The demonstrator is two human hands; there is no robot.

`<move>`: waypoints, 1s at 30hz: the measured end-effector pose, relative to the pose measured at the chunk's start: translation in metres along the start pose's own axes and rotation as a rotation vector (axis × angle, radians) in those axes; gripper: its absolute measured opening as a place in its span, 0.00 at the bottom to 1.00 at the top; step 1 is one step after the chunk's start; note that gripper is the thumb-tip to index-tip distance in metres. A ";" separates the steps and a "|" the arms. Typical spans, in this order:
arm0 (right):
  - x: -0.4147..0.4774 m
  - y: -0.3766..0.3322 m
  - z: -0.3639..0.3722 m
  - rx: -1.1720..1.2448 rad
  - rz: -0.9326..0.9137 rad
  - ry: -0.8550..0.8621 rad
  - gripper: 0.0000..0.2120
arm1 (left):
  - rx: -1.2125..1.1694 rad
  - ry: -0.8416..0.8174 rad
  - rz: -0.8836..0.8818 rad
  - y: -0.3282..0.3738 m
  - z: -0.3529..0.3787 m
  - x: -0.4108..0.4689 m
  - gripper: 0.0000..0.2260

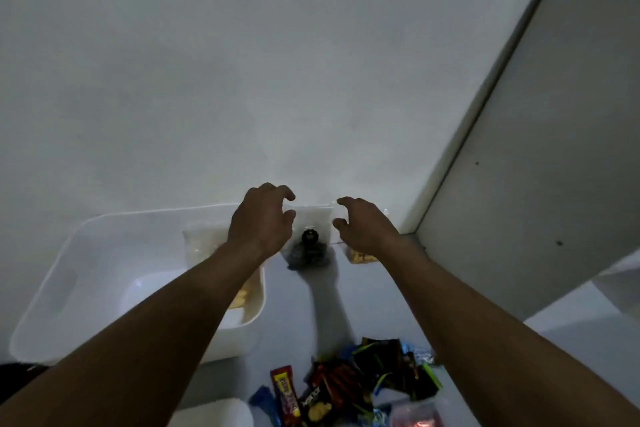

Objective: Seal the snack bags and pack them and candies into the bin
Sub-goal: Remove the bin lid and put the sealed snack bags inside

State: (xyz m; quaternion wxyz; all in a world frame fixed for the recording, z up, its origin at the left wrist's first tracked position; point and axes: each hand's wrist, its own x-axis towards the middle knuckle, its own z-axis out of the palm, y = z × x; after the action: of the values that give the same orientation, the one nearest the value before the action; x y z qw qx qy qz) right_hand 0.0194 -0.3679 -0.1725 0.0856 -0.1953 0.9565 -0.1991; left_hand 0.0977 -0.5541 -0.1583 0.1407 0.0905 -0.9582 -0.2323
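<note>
A white plastic bin (69,274) stands at the left on a pale table, with a clear snack bag of yellow pieces (204,239) lying inside it, partly hidden by my left arm. My left hand (263,218) hovers over the bin's far right corner, fingers curled and apart, holding nothing. My right hand (363,225) reaches forward beside it, fingers also apart and empty. Between the hands a clear bag (315,217) leans at the wall. A second bag of yellow snacks (360,256) peeks out under my right wrist. A pile of wrapped candies (346,388) lies near me.
A small dark object (308,250) sits on the table between my hands. A grey cabinet panel (554,135) rises at the right. A white wall stands close behind the table. A white object (214,412) shows at the bottom edge.
</note>
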 end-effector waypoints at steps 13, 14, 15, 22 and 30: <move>0.041 0.129 0.020 0.150 0.128 0.149 0.23 | -0.432 0.200 -0.739 0.052 0.120 0.029 0.23; 0.043 0.132 0.024 0.163 0.131 0.156 0.22 | -0.438 0.218 -0.769 0.051 0.126 0.029 0.23; 0.046 0.135 0.028 0.178 0.137 0.169 0.21 | -0.441 0.232 -0.786 0.050 0.132 0.030 0.22; 0.061 0.154 0.043 0.193 0.182 0.273 0.15 | -0.461 0.357 -0.929 0.046 0.151 0.046 0.29; 0.058 0.158 0.030 0.161 0.132 0.157 0.18 | -0.472 0.338 -0.922 0.052 0.157 0.045 0.11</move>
State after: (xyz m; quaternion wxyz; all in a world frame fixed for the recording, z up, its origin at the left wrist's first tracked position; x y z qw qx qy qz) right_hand -0.0795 -0.2681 -0.2703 0.0386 -0.1080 0.9520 -0.2839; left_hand 0.0006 -0.4539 -0.2571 0.1926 0.5034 -0.7051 -0.4608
